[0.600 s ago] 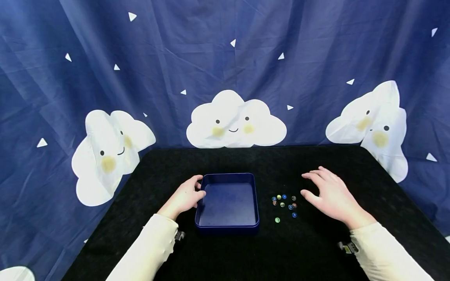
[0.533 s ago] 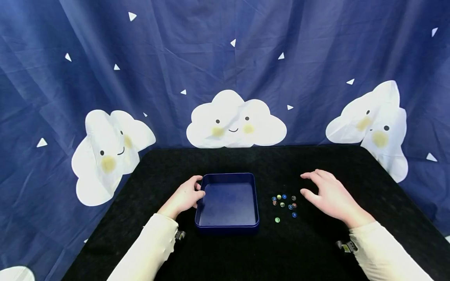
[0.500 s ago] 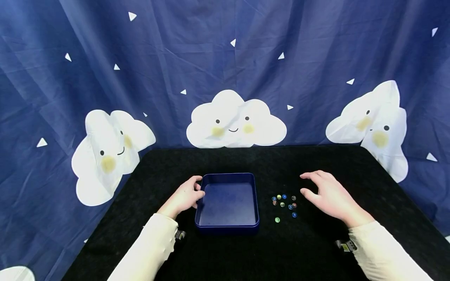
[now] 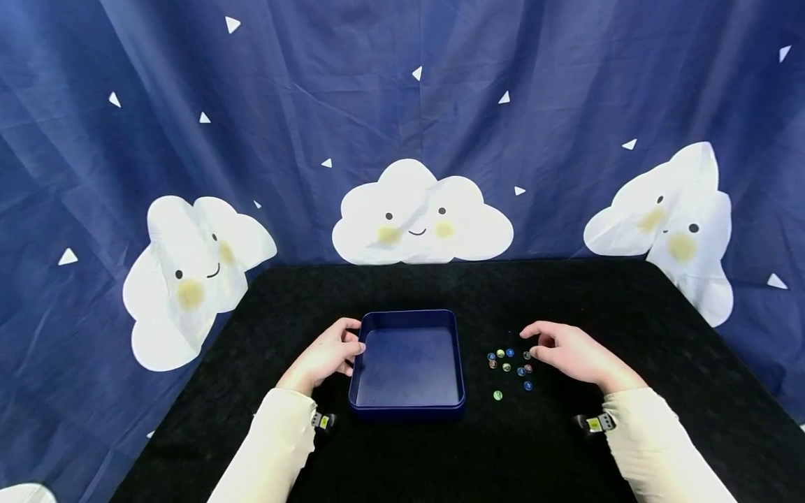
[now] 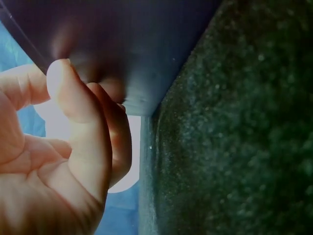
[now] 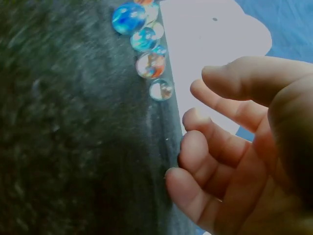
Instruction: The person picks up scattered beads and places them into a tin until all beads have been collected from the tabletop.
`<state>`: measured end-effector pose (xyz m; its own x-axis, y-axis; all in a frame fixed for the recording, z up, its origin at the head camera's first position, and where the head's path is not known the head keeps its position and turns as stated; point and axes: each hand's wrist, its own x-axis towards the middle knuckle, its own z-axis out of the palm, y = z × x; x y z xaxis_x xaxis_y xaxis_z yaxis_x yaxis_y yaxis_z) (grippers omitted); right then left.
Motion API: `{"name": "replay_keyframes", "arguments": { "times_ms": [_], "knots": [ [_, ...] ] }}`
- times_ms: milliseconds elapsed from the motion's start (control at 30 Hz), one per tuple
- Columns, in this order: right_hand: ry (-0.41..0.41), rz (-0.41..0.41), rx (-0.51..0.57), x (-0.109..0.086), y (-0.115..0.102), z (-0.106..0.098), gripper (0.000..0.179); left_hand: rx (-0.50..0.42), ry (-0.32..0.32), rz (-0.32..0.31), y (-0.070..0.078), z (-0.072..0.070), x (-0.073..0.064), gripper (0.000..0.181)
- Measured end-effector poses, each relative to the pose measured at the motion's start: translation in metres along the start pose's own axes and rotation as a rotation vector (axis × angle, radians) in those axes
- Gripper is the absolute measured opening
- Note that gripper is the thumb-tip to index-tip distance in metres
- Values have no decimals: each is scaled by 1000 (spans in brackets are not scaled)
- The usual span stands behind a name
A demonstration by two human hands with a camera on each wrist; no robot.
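Observation:
A square dark blue box (image 4: 411,367) without a lid sits on the black tabletop. My left hand (image 4: 323,356) is at its left side, the thumb and bent fingers resting against the outer wall, as the left wrist view shows. To the right of the box lie several glass marbles (image 4: 506,367), with a green marble (image 4: 498,395) nearest the front. My right hand (image 4: 569,351) hovers beside their right edge, fingers loosely bent and thumb apart from them, holding nothing. In the right wrist view, a blue marble (image 6: 129,18) and others stand beyond the fingertips.
Black cloth (image 4: 402,461) covers the table. Behind it hangs a blue curtain (image 4: 377,84) with white smiling clouds (image 4: 415,237) and small white triangles. A strip of tabletop separates the box from the marbles.
My right hand has moved left and slightly nearer to me, up to the marbles, with its fingers drawn in more. The left hand stays at the box; box and marbles remain in place.

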<state>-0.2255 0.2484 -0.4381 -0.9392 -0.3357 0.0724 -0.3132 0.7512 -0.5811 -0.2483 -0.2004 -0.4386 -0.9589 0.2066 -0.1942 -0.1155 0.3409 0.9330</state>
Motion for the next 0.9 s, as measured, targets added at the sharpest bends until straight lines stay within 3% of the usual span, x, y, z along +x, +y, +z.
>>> {"name": "replay_keyframes", "arguments": {
  "times_ms": [200,400,533,900],
  "knots": [
    [-52,-21,61,1,7,9,27,-24,-11,-5,0,-5,-2,47],
    [-61,-34,82,0,12,14,23,-60,-79,-5,-3,-8,0,48],
    [-66,-35,91,0,12,16,22,-67,-87,-8,-7,-7,1,50],
    [-7,-8,30,3,7,16,11,-79,-95,3,-6,-9,1,50]
  ]
}}
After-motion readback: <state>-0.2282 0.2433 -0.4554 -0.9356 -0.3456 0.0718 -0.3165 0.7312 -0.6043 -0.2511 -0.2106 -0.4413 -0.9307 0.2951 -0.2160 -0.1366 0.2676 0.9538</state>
